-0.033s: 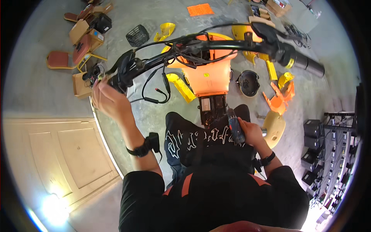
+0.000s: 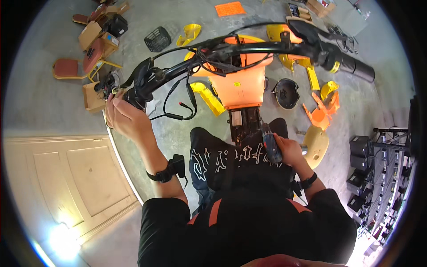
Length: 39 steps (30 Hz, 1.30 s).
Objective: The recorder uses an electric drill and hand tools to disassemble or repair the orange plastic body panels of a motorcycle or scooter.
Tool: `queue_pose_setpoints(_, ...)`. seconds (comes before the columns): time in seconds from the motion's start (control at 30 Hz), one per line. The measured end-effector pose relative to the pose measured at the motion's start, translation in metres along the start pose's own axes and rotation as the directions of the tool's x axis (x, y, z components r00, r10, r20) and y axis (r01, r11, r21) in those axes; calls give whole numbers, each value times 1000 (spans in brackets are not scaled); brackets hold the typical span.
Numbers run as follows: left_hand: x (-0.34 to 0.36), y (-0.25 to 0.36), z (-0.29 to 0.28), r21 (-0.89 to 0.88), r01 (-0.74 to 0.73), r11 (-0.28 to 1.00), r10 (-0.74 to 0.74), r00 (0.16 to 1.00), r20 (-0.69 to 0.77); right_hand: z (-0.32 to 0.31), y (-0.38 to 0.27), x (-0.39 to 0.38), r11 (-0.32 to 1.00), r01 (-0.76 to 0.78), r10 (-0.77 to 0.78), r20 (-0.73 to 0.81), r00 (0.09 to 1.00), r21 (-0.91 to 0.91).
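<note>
Just slightly, the handlebar [image 2: 300,50] has swung since the earlier frame, its right end now a touch farther from the person; both hands look nearly unmoved. At the handlebar's left end, the left hand [image 2: 129,118] has its fingers bent around the tip, though I can't tell from where I stand how firm that grip is, or whether something small sits in it. Nearer the body than the handlebar, above the lap, the right hand [image 2: 290,151] has its grip closed around a dark blue drill [image 2: 272,150]. An orange panel [image 2: 240,91] stands below the handlebar's middle, cables [image 2: 165,100] hang by its left half, and beyond that half a black basket [image 2: 157,39] rests on the floor [image 2: 138,53].
</note>
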<state>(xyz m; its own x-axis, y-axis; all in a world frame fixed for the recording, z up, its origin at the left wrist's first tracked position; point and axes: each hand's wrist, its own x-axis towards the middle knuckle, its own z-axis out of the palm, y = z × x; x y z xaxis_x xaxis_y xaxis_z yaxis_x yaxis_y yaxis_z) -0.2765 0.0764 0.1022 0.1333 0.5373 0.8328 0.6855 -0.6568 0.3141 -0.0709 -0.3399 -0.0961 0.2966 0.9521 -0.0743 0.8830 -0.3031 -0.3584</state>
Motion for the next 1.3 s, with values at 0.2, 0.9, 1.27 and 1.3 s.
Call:
queue_pose_setpoints(0.2,4,-8,3,6,32,999,-33,999,33,2,8,16,997,73,-72,95,993,-5)
queue_pose_setpoints(0.9,37,-30,32,-265,-163,950,188,980,72,5,5,10,996,41,-33,115,993,-73)
queue_pose_setpoints(1.27,30,-35,38,-215,-303,928,292,953,-86,8,11,18,995,-8,27,189,982,-104)
queue_pose_setpoints(1.3,30,-34,37,-216,-291,932,279,957,-81,9,13,18,994,-4,27,216,976,-105)
